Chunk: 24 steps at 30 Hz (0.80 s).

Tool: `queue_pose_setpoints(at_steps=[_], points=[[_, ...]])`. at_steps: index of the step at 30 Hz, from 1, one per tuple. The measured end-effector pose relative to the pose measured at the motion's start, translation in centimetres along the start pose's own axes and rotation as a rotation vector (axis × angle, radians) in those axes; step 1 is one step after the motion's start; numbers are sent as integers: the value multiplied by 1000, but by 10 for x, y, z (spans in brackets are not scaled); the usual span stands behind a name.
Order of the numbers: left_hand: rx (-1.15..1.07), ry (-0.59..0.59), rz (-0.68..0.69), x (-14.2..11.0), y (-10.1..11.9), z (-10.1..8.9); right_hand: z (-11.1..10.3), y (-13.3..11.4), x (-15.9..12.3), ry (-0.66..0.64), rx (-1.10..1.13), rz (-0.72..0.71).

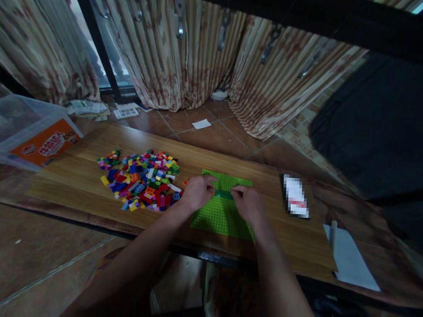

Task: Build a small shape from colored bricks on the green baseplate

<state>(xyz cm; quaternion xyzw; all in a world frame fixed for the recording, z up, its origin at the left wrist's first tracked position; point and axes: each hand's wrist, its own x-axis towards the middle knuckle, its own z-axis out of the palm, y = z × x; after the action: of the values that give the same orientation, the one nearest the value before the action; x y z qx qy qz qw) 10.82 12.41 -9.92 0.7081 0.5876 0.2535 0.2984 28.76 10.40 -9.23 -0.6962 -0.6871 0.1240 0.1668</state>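
Note:
A bright green studded baseplate (pixel 223 219) lies on the wooden board, with both hands over its upper half. Across it runs a short row of dark green toy bricks (pixel 224 194). My left hand (pixel 198 193) is closed at the left end of this row, and a small orange brick (pixel 214 192) shows at its fingertips. At the right end, my right hand (pixel 249 203) pinches the row's last green brick between thumb and finger. The fingers partly cover both ends, so how firmly the bricks sit on the studs cannot be seen.
A loose heap of mixed coloured bricks (pixel 140 181) spreads left of the baseplate. Farther left stands a clear plastic box (pixel 26 131) with an orange label. A phone (pixel 296 196) lies to the right, and white paper (pixel 354 258) sits beyond the wooden board (pixel 266 179).

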Motion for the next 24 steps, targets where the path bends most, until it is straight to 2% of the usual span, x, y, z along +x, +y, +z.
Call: queue_pose_setpoints(at_steps=[6, 13, 24], points=[[66, -5, -10, 1, 4, 0, 0, 0, 1, -19, -14, 20], [117, -42, 11, 1, 9, -1, -3, -6, 3, -113, -65, 60], [149, -29, 46, 0, 12, 11, 2, -3, 4, -84, -62, 45]])
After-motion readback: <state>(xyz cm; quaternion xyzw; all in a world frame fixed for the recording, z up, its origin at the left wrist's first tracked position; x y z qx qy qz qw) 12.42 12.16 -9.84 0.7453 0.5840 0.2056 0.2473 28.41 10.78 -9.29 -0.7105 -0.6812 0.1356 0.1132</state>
